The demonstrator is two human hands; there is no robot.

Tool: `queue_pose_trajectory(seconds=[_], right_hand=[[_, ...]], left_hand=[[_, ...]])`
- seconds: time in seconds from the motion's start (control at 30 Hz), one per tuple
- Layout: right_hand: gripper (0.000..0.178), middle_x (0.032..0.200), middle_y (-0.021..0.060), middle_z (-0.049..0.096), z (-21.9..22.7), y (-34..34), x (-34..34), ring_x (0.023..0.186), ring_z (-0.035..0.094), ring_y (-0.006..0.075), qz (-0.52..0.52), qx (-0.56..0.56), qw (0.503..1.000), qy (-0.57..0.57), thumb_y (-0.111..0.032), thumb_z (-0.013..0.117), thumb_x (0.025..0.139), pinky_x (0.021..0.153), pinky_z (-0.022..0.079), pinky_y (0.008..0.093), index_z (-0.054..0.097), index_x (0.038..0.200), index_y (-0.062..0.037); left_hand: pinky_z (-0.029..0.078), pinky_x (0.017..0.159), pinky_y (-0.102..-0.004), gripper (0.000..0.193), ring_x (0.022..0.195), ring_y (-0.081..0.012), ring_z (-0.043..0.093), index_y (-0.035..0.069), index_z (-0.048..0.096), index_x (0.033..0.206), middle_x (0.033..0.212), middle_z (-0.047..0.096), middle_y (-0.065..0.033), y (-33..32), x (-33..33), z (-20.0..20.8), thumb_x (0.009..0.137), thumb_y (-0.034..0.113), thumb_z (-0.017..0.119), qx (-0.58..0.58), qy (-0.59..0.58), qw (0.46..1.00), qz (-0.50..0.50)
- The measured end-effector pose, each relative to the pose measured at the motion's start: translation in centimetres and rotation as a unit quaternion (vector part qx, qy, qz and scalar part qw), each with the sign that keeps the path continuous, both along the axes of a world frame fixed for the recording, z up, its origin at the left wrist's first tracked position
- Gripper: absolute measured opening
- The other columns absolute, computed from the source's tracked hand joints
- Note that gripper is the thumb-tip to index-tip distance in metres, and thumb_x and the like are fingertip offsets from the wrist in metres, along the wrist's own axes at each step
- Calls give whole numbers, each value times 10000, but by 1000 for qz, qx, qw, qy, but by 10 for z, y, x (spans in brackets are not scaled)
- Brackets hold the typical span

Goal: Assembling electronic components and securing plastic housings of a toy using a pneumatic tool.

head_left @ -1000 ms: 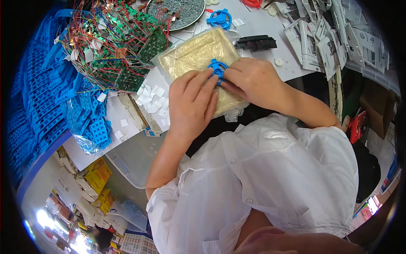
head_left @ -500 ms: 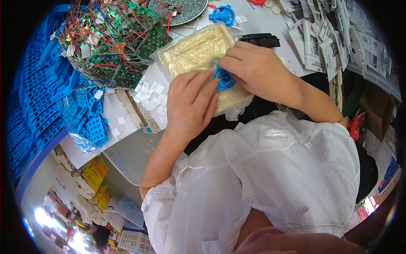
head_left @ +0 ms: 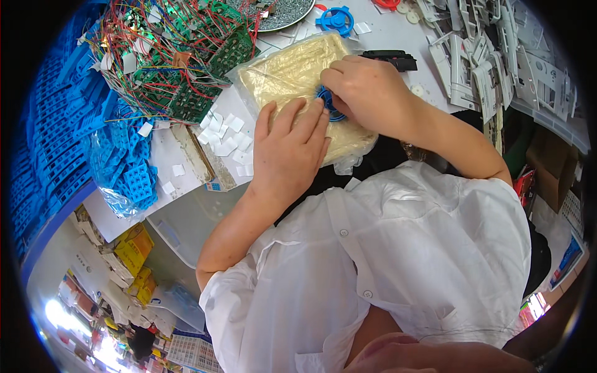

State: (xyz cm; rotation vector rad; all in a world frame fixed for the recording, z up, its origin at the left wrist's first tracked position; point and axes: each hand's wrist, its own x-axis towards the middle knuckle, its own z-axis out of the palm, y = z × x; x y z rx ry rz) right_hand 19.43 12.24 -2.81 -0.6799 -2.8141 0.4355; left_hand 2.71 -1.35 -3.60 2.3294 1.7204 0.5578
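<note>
Blue plastic ring (head_left: 332, 107), smooth and circular, resting on a rectangular pad (head_left: 280, 67) between my two hands. The pad is pale yellow beneath clear, wrinkled film, which bunches at its corners. My left hand (head_left: 287, 152) lies over the pad's near left part, its fingers slightly spread, the forefinger tip touching the ring's left edge. My right hand (head_left: 371, 93) arches over the ring's right side, fingers bent and close together; I cannot tell whether they pinch anything, since the knuckles hide the tips.

Around the pad, on a smooth white table (head_left: 408, 42), lie a second blue ring (head_left: 336, 20) with projecting lugs and a black moulded piece (head_left: 390, 60), long and low. A round metal dish (head_left: 280, 18) holds grainy, silvery small parts. Left of the pad are a tangle of green circuit boards (head_left: 231, 55) with thin, mostly red wires, and stiff blue plastic pieces (head_left: 53, 133) with a gridded surface. White moulded panels (head_left: 461, 68) with cut-outs lean together at right.

Count: one pad, one black piece, one dish, two blue rings in all. Flat white squares (head_left: 225, 144) overlap too closely to number; two loose squares (head_left: 178, 170) lie apart toward the table's front left. Boards and panels overlap beyond counting.
</note>
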Motion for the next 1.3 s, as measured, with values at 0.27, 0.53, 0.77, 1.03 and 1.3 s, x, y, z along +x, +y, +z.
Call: queue_pose_trajectory(seconds=[0.27,0.53,0.77,1.03,1.3], right_hand=[[235,894,72,692,26,43,67,773,674,225,-131,-118,975,132,-188,774,851,668,544,343,731,1046,-65],[218,809,144,672,57,169,99,771,666,335,-362,372,815,257,-167,724,852,772,540,438,715,1005,-12],[265,928,118,666,55,258,97,777,651,247,-409,188,844,290,-184,680,909,708,519,359,672,1109,-11],[320,1064,88,660,45,287,151,784,635,146,-378,-158,752,516,-203,630,973,636,495,268,624,1228,-10],[292,1017,65,581,31,203,197,680,497,22,-204,-527,673,477,-218,577,1015,485,349,143,575,1194,13]], left_hand=[[348,1108,-535,490,1258,-321,529,95,637,1314,1377,618,-65,-2,-2,4,845,186,747,-18,-33,999,3],[362,1079,-534,496,1211,-356,532,78,650,1276,1327,624,-107,8,10,6,806,173,775,-7,-65,998,-4],[373,1067,-547,524,1220,-368,527,85,636,1288,1281,611,-138,2,-3,4,785,162,763,10,-137,990,-1],[553,880,-370,315,987,-276,711,54,735,1123,1065,742,-114,20,-153,98,812,6,729,268,-89,939,195],[578,841,-384,411,935,-266,741,5,700,1131,1182,713,-206,190,-418,114,907,350,710,323,252,819,401]])
